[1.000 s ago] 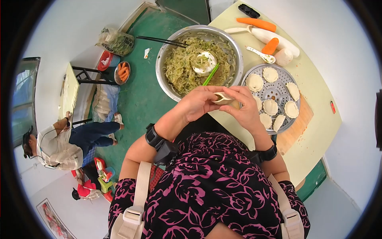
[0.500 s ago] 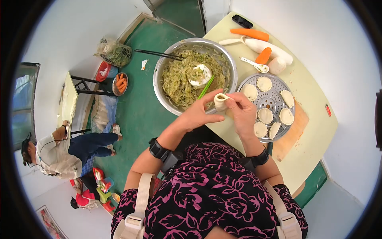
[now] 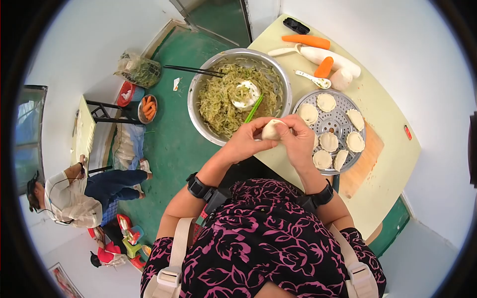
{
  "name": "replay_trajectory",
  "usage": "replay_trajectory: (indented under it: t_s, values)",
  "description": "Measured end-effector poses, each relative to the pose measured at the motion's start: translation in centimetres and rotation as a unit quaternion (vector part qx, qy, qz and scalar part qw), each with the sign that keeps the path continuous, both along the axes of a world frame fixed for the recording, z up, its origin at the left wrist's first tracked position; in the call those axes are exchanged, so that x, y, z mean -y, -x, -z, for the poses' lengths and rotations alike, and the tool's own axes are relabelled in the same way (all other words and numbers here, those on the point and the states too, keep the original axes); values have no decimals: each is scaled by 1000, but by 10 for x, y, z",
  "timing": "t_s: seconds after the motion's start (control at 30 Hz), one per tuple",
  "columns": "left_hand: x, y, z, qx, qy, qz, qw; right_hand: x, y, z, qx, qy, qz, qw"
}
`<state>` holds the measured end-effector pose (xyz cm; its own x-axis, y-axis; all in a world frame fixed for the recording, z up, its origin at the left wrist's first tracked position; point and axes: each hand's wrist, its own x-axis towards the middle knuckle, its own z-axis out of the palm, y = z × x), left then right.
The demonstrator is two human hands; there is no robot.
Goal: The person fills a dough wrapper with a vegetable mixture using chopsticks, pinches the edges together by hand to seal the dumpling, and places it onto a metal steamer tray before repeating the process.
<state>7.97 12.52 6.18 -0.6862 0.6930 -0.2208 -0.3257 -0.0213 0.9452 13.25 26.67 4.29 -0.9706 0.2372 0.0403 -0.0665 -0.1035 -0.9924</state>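
Between both hands I pinch a pale dumpling (image 3: 271,129), held above the near rim of the large metal bowl. My left hand (image 3: 248,141) grips it from the left, thumb below and fingers behind. My right hand (image 3: 298,144) presses its upper right edge between thumb and fingers. The metal bowl (image 3: 191,99) holds shredded green filling (image 3: 218,99), with a white bowl (image 3: 247,103) and green-tipped chopsticks (image 3: 254,109) in it. To the right, a perforated steamer tray (image 3: 340,117) carries several shaped dumplings (image 3: 328,142), partly behind my right hand.
Black chopsticks (image 3: 191,70) rest across the bowl's rim. Carrots (image 3: 305,40), a white radish (image 3: 333,59) and a spoon (image 3: 313,79) lie at the table's back. A wooden board (image 3: 365,164) sits under the tray. Another person (image 3: 74,193) stands at a table on the left.
The dumpling's open top has been pinched together. My left fingers have closed in around it. The view has shifted slightly.
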Motion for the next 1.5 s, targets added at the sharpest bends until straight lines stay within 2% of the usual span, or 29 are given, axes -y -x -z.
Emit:
replay_trajectory:
  t_s: [0.07, 0.17, 0.23, 0.33, 0.43, 0.57, 0.63, 0.7, 0.77, 0.87, 0.93, 0.97, 1.03, 1.07, 1.17, 1.27, 1.37, 1.5]
  values:
    - [-1, 0, 0, -3, 1, 3, 1000, 0, -2, -3, 4, -36, 23, 999]
    - [0, 2, 0, 14, 13, 22, 1000, 3, -2, -11, -78, -167, 62, 981]
    - [-2, 1, -7, 39, 3, 4, 999, 3, 1, -14, -72, -165, 67, 981]
    - [3, 6, -3, -48, 90, 45, 994, 0, 4, -15, -73, -158, 40, 984]
    - [4, 7, -1, -90, 116, 63, 987, -5, 4, -4, -43, -131, -8, 990]
    - [8, 10, -3, -99, 161, 60, 980, -7, 2, 1, -3, -124, -22, 992]
    - [11, 15, -1, -64, 169, 56, 982, 4, 4, -9, 14, 153, 29, 988]
    - [12, 17, -1, -48, 144, 36, 988, 5, 4, -8, 38, 265, 32, 963]
    - [11, 20, -1, -45, 146, 40, 987, -4, 2, 9, 66, 217, -9, 974]
    - [12, 21, -1, -41, 161, 63, 984, -6, 1, 15, 110, 80, -76, 988]
    - [13, 23, -3, -26, 125, 55, 990, -7, 1, 22, 125, 235, -42, 963]
    - [14, 24, -2, 51, 65, -1, 997, -7, 3, 25, 130, 311, -25, 941]
    - [18, 27, 6, 199, -58, -110, 972, -7, 9, 12, 128, 411, 31, 902]
    - [16, 24, 9, 204, -62, -141, 967, -6, 11, 7, 127, 458, 60, 878]
    - [0, 14, 17, 201, -95, -226, 949, -3, 14, 12, 133, 454, 91, 876]
    - [-10, 12, 23, 250, -123, -310, 909, 4, 13, 18, 140, 472, 114, 863]
    - [-17, 13, 14, 217, -112, -333, 911, 8, 11, 17, 151, 454, 132, 868]
    - [-19, 13, 14, 135, -111, -323, 930, 7, 10, 31, 110, 337, 143, 924]
